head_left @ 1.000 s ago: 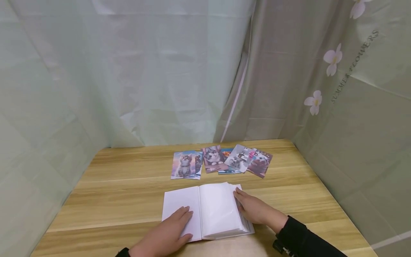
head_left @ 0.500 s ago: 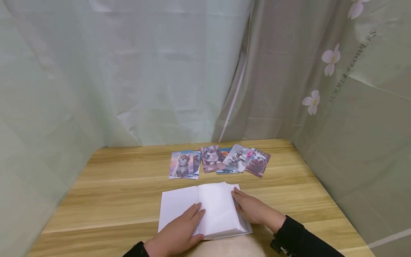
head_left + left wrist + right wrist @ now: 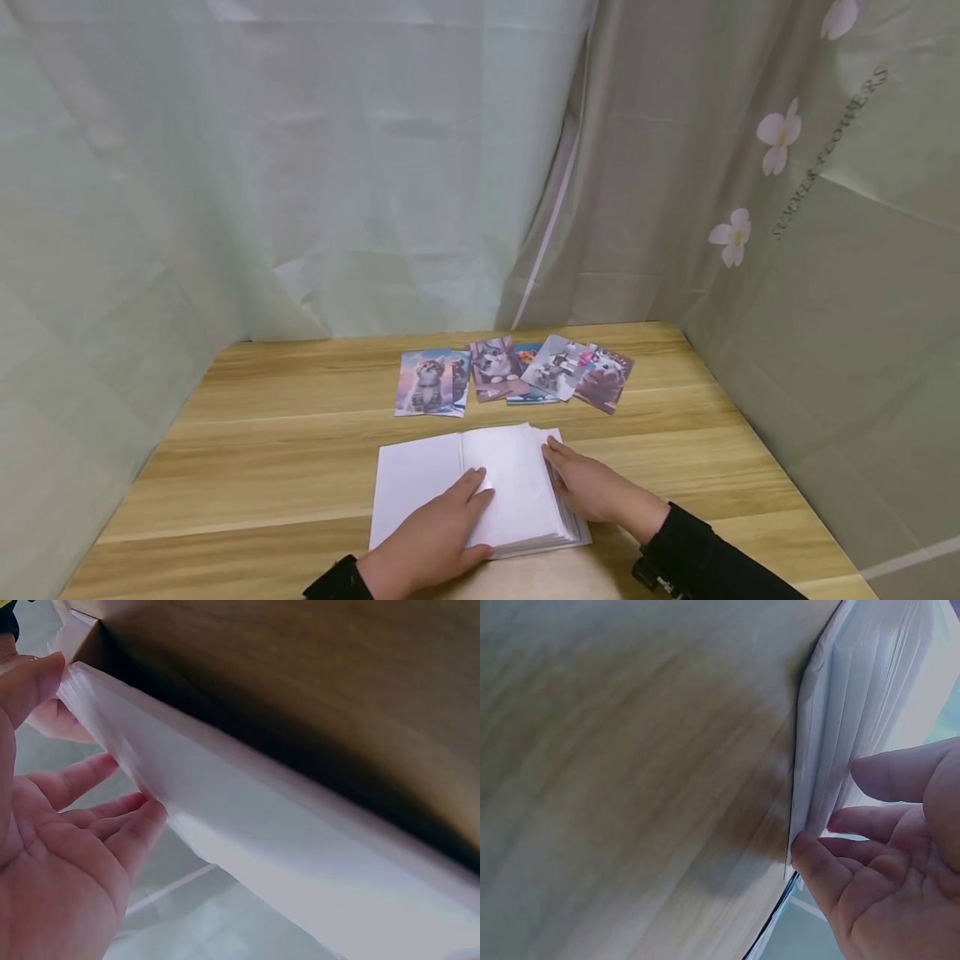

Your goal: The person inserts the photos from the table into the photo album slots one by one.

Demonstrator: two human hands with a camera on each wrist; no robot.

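Observation:
An album with white pages (image 3: 513, 492) lies open on the wooden table, its thicker stack of pages on the right. My left hand (image 3: 435, 533) rests across the lower spine, fingertips on the right-hand page; in the left wrist view the fingers of this hand (image 3: 75, 840) touch the white page (image 3: 247, 817) loosely extended. At the right edge of the stack is my right hand (image 3: 600, 492). Seen from the right wrist, that hand (image 3: 892, 847) has its fingertips against the layered page edges (image 3: 847, 705), with the fingers slightly bent.
Behind the album lie several overlapping cat pictures, among them a kitten card (image 3: 426, 383) at left and a darker card (image 3: 604, 380) at right. Curtains (image 3: 375, 167) stand along the back and both sides of the wooden table (image 3: 262, 467).
My left hand has slid right, from the left-hand side of the album over the spine onto the right-hand page. The right hand stays at the page edges.

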